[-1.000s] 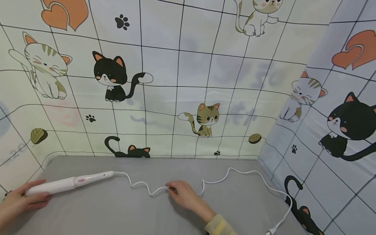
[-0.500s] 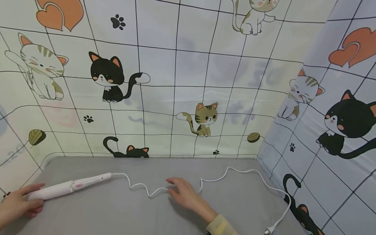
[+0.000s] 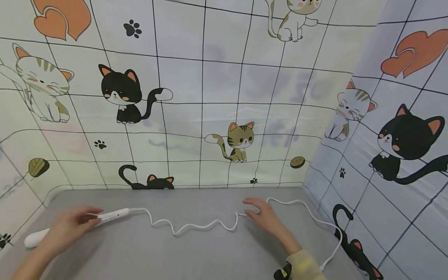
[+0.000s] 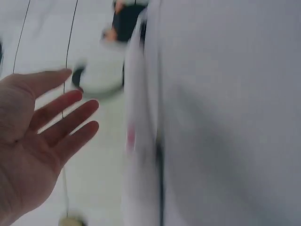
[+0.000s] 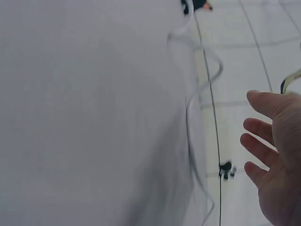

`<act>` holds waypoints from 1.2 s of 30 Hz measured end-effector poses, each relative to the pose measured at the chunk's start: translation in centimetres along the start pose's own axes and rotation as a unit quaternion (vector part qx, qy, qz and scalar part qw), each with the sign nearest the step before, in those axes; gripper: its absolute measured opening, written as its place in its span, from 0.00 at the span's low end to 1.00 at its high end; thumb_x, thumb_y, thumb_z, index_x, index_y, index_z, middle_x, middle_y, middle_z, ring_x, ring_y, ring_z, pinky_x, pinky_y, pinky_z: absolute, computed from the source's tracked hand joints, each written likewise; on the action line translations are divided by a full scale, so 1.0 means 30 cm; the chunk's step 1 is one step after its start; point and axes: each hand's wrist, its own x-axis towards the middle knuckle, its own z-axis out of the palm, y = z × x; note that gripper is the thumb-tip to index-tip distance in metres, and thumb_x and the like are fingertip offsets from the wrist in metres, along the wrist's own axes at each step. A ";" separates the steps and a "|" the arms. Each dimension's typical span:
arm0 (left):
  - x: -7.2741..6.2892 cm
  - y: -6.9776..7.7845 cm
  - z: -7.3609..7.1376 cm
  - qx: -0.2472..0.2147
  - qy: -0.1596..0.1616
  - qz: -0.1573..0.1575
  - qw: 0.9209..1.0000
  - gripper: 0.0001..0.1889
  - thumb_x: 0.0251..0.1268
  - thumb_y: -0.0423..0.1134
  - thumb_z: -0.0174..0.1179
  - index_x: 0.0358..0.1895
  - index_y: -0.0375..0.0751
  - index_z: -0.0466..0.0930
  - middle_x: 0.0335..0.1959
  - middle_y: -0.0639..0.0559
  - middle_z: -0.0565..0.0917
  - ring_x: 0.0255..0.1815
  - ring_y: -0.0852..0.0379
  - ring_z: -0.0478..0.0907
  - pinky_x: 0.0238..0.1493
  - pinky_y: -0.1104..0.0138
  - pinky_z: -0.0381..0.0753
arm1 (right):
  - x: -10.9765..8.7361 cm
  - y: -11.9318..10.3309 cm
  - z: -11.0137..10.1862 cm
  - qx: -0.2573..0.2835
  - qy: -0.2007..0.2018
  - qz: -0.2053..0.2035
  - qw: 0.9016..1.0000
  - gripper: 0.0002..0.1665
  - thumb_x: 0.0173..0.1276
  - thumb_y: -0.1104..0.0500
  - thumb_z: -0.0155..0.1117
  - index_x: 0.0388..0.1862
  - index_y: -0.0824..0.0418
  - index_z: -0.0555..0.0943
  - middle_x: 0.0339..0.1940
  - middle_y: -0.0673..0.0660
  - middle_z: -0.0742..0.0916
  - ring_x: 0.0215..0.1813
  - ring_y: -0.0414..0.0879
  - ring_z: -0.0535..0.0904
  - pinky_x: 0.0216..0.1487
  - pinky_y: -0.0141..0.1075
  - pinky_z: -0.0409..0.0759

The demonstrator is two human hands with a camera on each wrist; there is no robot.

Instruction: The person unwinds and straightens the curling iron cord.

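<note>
A white hair iron (image 3: 36, 238) with a long slim body and a pink button lies at the left of the grey tabletop (image 3: 168, 256). Over its middle hovers my left hand (image 3: 68, 229), hiding part of it in the head view. In the left wrist view the fingers (image 4: 70, 120) are spread and apart from the blurred iron (image 4: 137, 141). The white cord (image 3: 196, 226) runs in waves from the iron to the right. My right hand (image 3: 266, 216) is above the cord, fingers loosely extended; the right wrist view shows the hand (image 5: 282, 146) away from the cord (image 5: 190, 136).
A cat-patterned cloth (image 3: 182, 132) forms the back wall, with another panel (image 3: 392, 194) along the right side. The cord's far end curves toward the front right, near the frame's bottom edge. A yellowish sleeve (image 3: 304, 266) covers my right forearm.
My left hand has let go of the iron's left end and moved right, over its middle. The right hand has left its spot on the cord and moved right. The head view has shifted slightly.
</note>
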 end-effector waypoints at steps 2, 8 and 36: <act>0.025 0.042 0.088 -0.019 -0.011 0.053 0.998 0.16 0.45 0.27 0.79 0.41 0.42 0.89 0.38 0.56 0.90 0.40 0.73 0.82 0.42 0.84 0.78 | -0.002 0.050 -0.018 -0.025 -0.009 0.004 1.000 0.17 0.65 0.66 0.73 0.53 0.66 0.86 0.56 0.62 0.88 0.59 0.62 0.81 0.62 0.58 0.79; 0.080 0.132 0.296 0.002 -0.075 0.134 0.988 0.18 0.47 0.37 0.81 0.45 0.42 0.90 0.46 0.48 0.90 0.49 0.48 0.86 0.51 0.51 0.86 | -0.007 0.130 -0.024 -0.066 -0.053 0.004 0.996 0.13 0.62 0.69 0.73 0.46 0.66 0.88 0.51 0.64 0.89 0.55 0.63 0.83 0.59 0.60 0.80; 0.100 0.104 0.384 -0.007 -0.100 0.074 0.992 0.10 0.50 0.27 0.75 0.37 0.40 0.90 0.31 0.55 0.88 0.34 0.61 0.82 0.36 0.60 0.86 | 0.030 0.165 0.040 -0.178 -0.024 0.077 0.981 0.04 0.60 0.64 0.77 0.33 0.57 0.89 0.36 0.54 0.88 0.44 0.55 0.81 0.45 0.51 0.83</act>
